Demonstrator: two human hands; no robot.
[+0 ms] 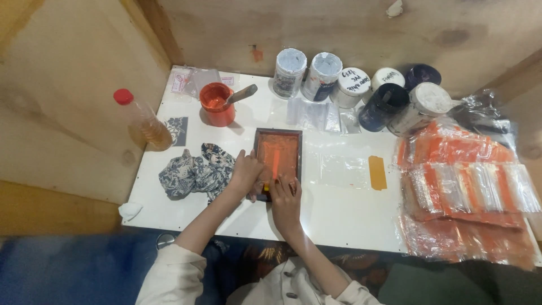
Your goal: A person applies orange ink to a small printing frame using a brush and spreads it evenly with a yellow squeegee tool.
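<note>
Head view of a white table point(350, 217) with a small dark-framed screen point(277, 158) coated in orange ink. The right hand point(286, 197) sits at the near edge of the frame, fingers curled together around a narrow orange scraper point(276, 164); the exact closure on its handle cannot be told, as the fingers hide it. The scraper's blade extends straight ahead of this grip, away from the body, so its long axis runs along the frame's longer side. The left hand point(247, 171) lies just to the left of the grip, fingers bent and pressed against the frame's left edge and near corner. Both hands touch the frame; the right is the one nearer the scraper. Farther left of the grip lies a crumpled patterned cloth point(195, 172). Ahead and left stands an orange cup point(217, 104) of ink with a stick in it. To the right lie stacked orange packets point(463, 181).
</note>
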